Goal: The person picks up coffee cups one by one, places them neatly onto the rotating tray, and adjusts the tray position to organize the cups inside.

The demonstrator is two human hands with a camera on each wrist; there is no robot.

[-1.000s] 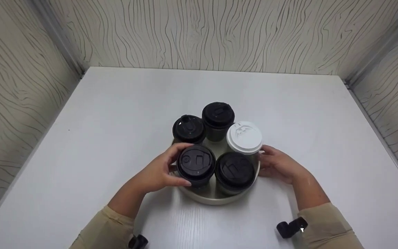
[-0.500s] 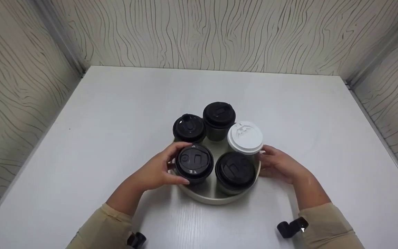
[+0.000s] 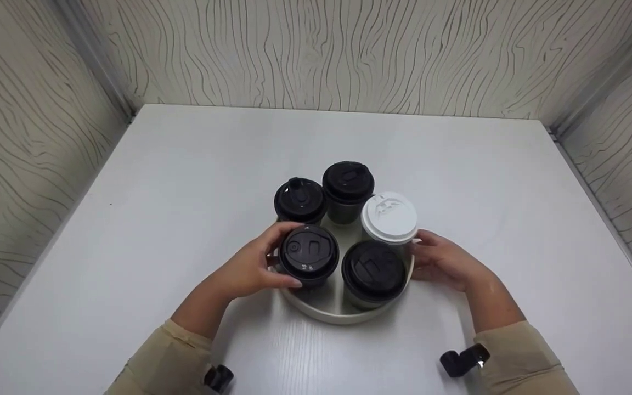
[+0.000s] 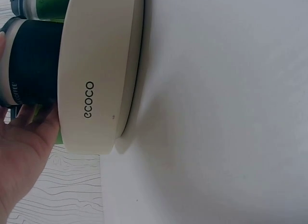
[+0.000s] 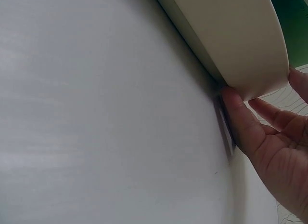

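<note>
So the round cream tray [image 3: 343,315] sits about mid-table, toward the near edge of the white table [image 3: 184,164], with five lidded cups packed on it, four black lids and one white-lidded cup [image 3: 388,218] at the right. The left hand [image 3: 250,269] is curled around the near-left black-lidded cup [image 3: 309,253], thumb on the near side and fingers round the far side, which looks like a side grip that keeps it upright. The right hand [image 3: 445,262] is against the tray's right rim, fingers loosely bent, probably bracing the tray so it doesn't slide; I can't tell from above whether it actually pinches the rim. The right wrist view helps: the thumb lies along the base of the tray wall [image 5: 231,41] with the fingers behind the edge, more touching than clamping. The left wrist view shows what the head cam hides: the "ecoco" logo [image 4: 88,99] on the tray's side and the cup's dark sleeve [image 4: 36,60] above the rim, with green cup walls behind.
</note>
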